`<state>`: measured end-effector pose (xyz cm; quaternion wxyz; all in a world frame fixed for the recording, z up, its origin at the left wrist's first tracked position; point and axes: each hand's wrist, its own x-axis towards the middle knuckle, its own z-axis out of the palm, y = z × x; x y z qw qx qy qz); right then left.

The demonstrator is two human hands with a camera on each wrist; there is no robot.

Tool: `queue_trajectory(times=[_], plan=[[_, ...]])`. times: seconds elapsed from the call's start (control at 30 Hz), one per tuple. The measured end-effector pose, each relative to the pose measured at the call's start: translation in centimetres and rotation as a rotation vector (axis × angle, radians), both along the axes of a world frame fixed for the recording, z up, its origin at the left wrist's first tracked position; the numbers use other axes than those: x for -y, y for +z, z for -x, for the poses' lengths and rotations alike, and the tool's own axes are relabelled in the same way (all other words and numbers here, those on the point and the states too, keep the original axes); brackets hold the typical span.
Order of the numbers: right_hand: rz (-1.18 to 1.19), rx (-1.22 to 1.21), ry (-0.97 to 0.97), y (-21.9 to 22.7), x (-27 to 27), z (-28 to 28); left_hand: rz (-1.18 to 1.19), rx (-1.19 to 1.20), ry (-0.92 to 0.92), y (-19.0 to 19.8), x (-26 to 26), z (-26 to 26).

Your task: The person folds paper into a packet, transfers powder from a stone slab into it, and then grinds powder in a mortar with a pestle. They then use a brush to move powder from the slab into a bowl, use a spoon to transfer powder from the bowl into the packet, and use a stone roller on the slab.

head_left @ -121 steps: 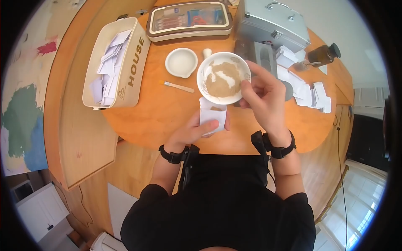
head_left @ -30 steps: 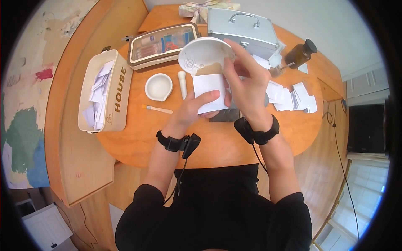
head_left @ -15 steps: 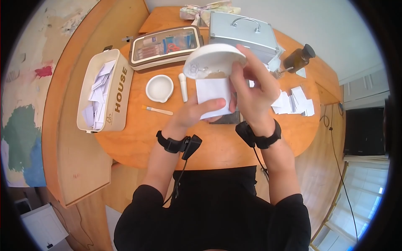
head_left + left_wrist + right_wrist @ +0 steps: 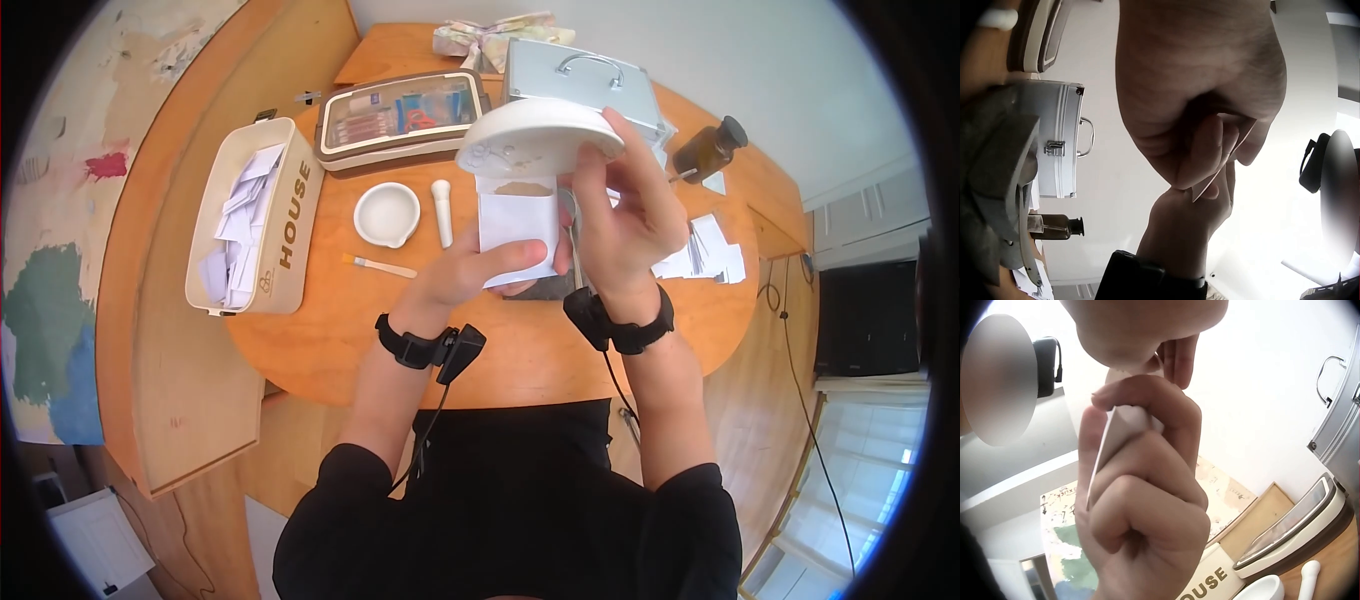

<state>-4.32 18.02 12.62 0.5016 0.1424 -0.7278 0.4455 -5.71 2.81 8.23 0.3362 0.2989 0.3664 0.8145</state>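
Note:
My left hand [image 4: 470, 270] grips a small white paper envelope [image 4: 517, 225], thumb across its front and fingers behind. Brown powder [image 4: 525, 188] shows at the envelope's upper mouth. Above it, my right hand [image 4: 635, 215] pinches the rim of a white bowl [image 4: 530, 122], which is tipped steeply toward the envelope. The bowl's inside is mostly turned from sight, with traces of powder along the lower rim. In the right wrist view the left fingers [image 4: 1147, 456] curl round the folded envelope [image 4: 1125, 422]. The left wrist view shows just the envelope's edge [image 4: 1210, 181].
Left of the hands lie a white mortar [image 4: 387, 214], a pestle [image 4: 443, 215] and a flat brush [image 4: 380, 265]. A HOUSE bin [image 4: 292, 225] holds paper packets. Behind stand a lidded box [image 4: 335, 155] and a silver case [image 4: 580, 85]. A brown bottle [image 4: 705, 150] and loose white papers [image 4: 705, 250] are at right.
The bowl, nearly level with much powder showing four seconds ago, has tipped over further against the envelope's mouth. Both hands have shifted slightly right in the last second.

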Motion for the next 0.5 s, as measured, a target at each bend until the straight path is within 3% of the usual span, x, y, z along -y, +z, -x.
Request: queue_trajectory(times=[0.5], plan=[[-0.033,0.028,0.031,0.7,0.7,-1.2,0.073,-0.168,0.145,-0.9,0.7,-0.2]])
